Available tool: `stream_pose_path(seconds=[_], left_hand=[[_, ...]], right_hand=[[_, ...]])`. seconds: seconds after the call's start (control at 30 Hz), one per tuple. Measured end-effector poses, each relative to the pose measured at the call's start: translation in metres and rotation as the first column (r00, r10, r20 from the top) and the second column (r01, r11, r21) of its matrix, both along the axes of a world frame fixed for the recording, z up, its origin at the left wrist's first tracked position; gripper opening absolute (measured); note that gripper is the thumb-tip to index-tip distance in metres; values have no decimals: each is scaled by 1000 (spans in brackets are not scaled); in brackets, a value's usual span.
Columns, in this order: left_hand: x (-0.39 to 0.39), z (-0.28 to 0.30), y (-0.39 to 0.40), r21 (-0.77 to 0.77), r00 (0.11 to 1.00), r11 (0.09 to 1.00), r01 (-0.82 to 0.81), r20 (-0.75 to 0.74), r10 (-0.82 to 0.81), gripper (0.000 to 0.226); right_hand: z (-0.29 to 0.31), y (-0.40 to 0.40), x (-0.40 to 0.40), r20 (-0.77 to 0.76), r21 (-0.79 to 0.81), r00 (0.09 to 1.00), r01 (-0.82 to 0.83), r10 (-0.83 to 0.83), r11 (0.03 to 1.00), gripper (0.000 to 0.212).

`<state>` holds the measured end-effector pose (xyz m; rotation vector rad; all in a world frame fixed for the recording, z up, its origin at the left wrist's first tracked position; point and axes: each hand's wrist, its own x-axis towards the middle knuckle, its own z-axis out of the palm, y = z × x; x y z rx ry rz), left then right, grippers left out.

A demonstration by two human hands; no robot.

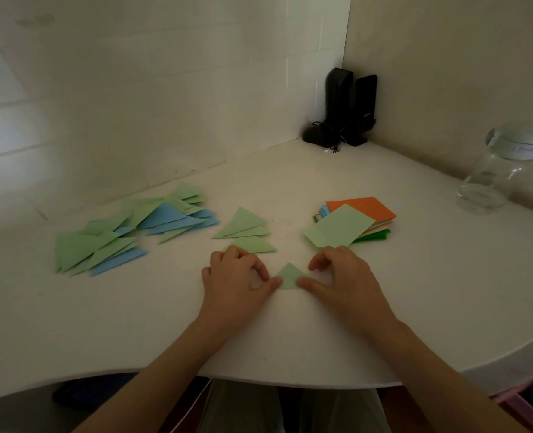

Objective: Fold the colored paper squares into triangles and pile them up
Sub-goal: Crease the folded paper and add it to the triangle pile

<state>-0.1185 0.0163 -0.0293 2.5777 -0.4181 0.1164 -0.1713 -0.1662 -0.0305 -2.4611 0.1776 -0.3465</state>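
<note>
Head view looks down on a white desk point(352, 323) where both hands work one small green triangle point(288, 276) near the front edge. The left hand point(237, 279) and right hand point(343, 276) each have fingers curled, thumb tips pressing the paper's lower corners flat — the crease looks to be getting set. I'd say the fold is nearly finished. Next it wants lifting onto the small green pile point(246, 232) just beyond, or the big spread of green and blue triangles point(127, 229) further left — then a fresh sheet from the stack of squares point(352, 220).
</note>
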Motion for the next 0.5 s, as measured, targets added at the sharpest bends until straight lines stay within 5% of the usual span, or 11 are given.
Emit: stream_pose_path(seconds=[0.3, 0.5], left_hand=[[-9, 8, 4, -57, 988, 987, 151, 41, -149, 18], [-22, 15, -27, 217, 987, 970, 112, 93, -135, 45]], right_hand=[[5, -10, -3, -42, 135, 998, -44, 50, 990, 15], [2, -7, -4, 0, 126, 1000, -22, 22, 992, 14]])
